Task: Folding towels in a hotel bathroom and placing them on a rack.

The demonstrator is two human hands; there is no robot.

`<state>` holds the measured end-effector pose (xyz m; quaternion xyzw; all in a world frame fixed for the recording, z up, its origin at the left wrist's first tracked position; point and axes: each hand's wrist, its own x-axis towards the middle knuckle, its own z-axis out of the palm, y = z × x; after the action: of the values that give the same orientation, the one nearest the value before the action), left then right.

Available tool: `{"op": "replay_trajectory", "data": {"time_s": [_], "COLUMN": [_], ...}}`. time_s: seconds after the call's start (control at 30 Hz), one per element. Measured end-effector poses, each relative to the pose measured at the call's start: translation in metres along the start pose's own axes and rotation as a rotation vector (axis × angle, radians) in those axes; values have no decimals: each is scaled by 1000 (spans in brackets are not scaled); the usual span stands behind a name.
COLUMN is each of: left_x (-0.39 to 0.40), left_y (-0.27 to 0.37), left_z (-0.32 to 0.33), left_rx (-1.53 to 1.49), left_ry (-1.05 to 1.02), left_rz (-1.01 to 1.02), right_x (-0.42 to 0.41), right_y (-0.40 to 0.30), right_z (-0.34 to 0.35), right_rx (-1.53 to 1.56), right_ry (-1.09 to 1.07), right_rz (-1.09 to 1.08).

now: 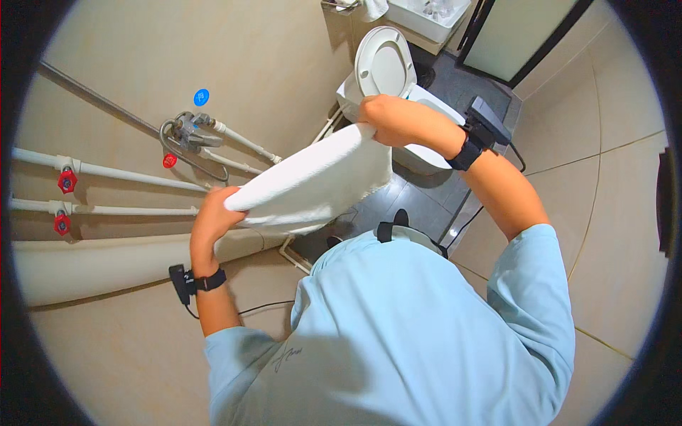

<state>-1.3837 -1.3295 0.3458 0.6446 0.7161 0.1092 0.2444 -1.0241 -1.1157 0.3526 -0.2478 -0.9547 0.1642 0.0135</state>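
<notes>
A white towel (319, 183) is stretched between my two hands, its upper edge folded or rolled and its lower part hanging down. My left hand (216, 213) grips the towel's left end, near the pipes on the wall. At the other end, my right hand (384, 120) holds the upper right corner in a closed fist, in front of the toilet. Both wrists wear black straps with small devices and cables.
Behind my right hand stands a white toilet (386, 61) with its lid raised. A metal shower mixer (194, 133) and white pipes (133, 178) with red valve handles (67, 181) line the left wall. A white washbasin (434, 18) and a framed door (519, 40) are at the back.
</notes>
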Motion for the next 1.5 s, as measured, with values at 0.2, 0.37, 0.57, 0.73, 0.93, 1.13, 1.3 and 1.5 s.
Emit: {"op": "replay_trajectory", "data": {"time_s": [0.2, 0.37, 0.57, 0.73, 0.93, 1.13, 1.3, 1.5], "left_x": [-29, -35, -28, -28, -36, -30, -26, -25], "left_y": [-1, -12, -49, -48, -27, -21, -8, -7], "left_z": [-43, -59, -64, -60, -53, -43, -34, -11], "left_rx": [42, -16, -142, -360, -663, -818, -769, -255], "left_ry": [148, 226, 239, 332, 253, 114, 80, 150], "left_rz": [-34, -113, -200, -209, -135, -226, -130, -56], "right_x": [-2, -15, -9, -8, -10, -16, -38, -50], "right_y": [-47, -102, -118, -101, -71, -41, -43, -23], "right_z": [-56, -95, -81, -58, -58, -43, -46, -9], "right_rx": [107, 70, 16, 93, 238, 325, 227, 275], "right_ry": [11, 60, 303, 430, 129, 65, -130, 47], "right_rz": [-2, 40, -132, -169, 68, 101, 110, 146]}}
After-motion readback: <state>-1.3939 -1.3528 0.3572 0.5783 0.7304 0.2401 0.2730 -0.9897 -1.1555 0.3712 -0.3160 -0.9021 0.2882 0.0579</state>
